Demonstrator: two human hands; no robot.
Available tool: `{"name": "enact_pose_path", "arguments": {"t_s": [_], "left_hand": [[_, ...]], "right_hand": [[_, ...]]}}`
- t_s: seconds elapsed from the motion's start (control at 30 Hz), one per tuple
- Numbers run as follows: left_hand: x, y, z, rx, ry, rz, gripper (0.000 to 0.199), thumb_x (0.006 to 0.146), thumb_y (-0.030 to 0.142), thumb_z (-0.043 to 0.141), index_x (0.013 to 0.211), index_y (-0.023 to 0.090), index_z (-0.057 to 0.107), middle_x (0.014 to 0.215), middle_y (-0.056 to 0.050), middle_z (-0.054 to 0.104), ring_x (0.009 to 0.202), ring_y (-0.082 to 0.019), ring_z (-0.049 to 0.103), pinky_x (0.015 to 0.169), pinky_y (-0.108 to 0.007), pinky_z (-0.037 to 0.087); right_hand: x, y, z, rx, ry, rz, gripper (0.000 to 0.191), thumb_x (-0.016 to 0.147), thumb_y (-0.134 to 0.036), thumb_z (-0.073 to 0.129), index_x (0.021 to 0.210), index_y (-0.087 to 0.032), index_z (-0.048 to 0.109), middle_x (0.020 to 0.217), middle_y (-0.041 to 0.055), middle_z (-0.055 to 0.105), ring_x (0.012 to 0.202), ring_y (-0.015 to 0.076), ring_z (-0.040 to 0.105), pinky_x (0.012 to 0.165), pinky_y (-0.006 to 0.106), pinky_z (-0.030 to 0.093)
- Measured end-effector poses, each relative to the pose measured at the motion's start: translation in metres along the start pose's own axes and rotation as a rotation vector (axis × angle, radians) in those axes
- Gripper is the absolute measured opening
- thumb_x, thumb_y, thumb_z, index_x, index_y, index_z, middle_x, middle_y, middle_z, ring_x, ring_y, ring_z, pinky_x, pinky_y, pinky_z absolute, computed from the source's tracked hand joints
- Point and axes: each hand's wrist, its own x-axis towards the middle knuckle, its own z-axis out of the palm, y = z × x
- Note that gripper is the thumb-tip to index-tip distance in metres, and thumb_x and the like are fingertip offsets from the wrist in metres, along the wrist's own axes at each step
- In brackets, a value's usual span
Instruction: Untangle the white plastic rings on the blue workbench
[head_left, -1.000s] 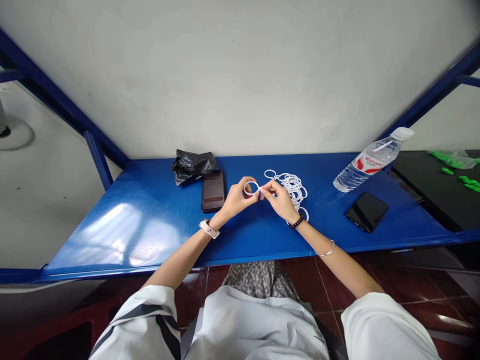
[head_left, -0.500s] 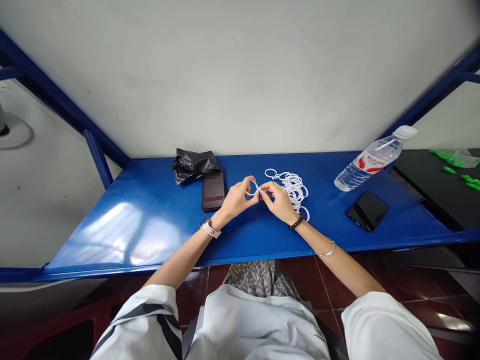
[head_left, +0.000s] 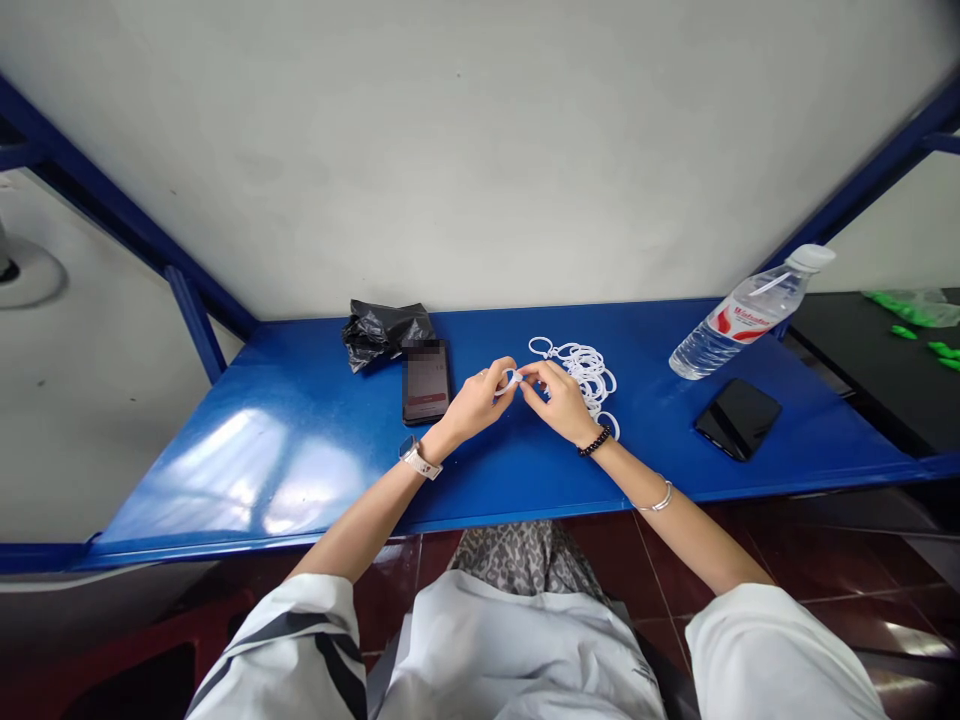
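Note:
A small white ring (head_left: 507, 384) is held up between my two hands, above the blue table (head_left: 517, 480). My left hand (head_left: 481, 401) is closed around its left side, thumb and index finger curved along it. The fingertips of my right hand (head_left: 556, 398) pinch the ring's right end, where a small white knot or tab shows. Just behind and right of my right hand lies a loose pile of similar white rings (head_left: 591, 368), partly covered by that hand.
Left of my hands lie a phone with a lit screen (head_left: 426, 385) and a crumpled black plastic bag (head_left: 384, 330). On the right are a water bottle (head_left: 739, 318) and a dark phone (head_left: 739, 419). Farther right, green pieces (head_left: 943, 352) lie on a black surface.
The ring between my hands has tilted and looks narrower, with my left fingers closer around it. My hands have otherwise stayed in nearly the same place.

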Motion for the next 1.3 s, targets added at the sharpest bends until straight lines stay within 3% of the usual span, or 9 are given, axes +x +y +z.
{"name": "enact_pose_path", "arguments": {"t_s": [0.37,0.67,0.9,1.07,1.3], "left_hand": [[0.0003,0.0021,-0.0011,-0.091,-0.043,-0.071,0.031,0.088,0.029,0.055,0.116,0.02,0.044,0.065,0.009,0.041,0.055,-0.008,0.041,0.057,-0.019,0.034],[-0.0021,0.0048,0.0013,-0.05,-0.04,-0.027,0.036,0.084,0.021,0.054,0.119,0.019,0.043,0.068,0.008,0.043,0.055,-0.009,0.042,0.058,-0.02,0.036],[-0.0007,0.007,-0.0008,-0.085,-0.046,-0.093,0.032,0.091,0.031,0.053,0.12,0.019,0.043,0.065,0.009,0.042,0.054,-0.009,0.043,0.057,-0.02,0.036],[-0.0007,0.0094,-0.0017,-0.065,-0.053,-0.11,0.033,0.089,0.034,0.055,0.117,0.019,0.045,0.064,0.008,0.044,0.053,-0.009,0.044,0.056,-0.02,0.036],[-0.0018,0.0079,-0.0021,-0.041,-0.049,-0.1,0.032,0.089,0.036,0.056,0.115,0.019,0.047,0.064,0.008,0.045,0.052,-0.009,0.045,0.055,-0.02,0.035]], "right_hand": [[-0.0007,0.0016,-0.0005,-0.016,-0.001,-0.014,0.01,0.094,-0.031,0.054,0.09,-0.024,0.06,0.082,0.0051,0.066,0.076,0.0209,0.065,0.068,0.033,0.05],[0.0006,0.0022,-0.0018,-0.006,-0.014,0.008,0.012,0.095,-0.035,0.053,0.096,-0.024,0.058,0.08,0.0043,0.067,0.075,0.0217,0.065,0.069,0.033,0.049],[0.0009,0.0026,-0.0042,0.001,-0.062,-0.002,0.024,0.101,-0.044,0.045,0.099,-0.024,0.059,0.08,0.0058,0.068,0.072,0.0222,0.065,0.067,0.033,0.048],[0.0009,0.0024,-0.0055,-0.026,-0.072,-0.026,0.035,0.104,-0.048,0.034,0.095,-0.024,0.059,0.07,0.0044,0.063,0.067,0.0218,0.061,0.064,0.032,0.043],[-0.0001,0.0012,-0.0059,-0.054,-0.062,-0.039,0.041,0.104,-0.051,0.032,0.093,-0.024,0.06,0.07,0.0043,0.06,0.063,0.0201,0.056,0.062,0.032,0.039]]}}
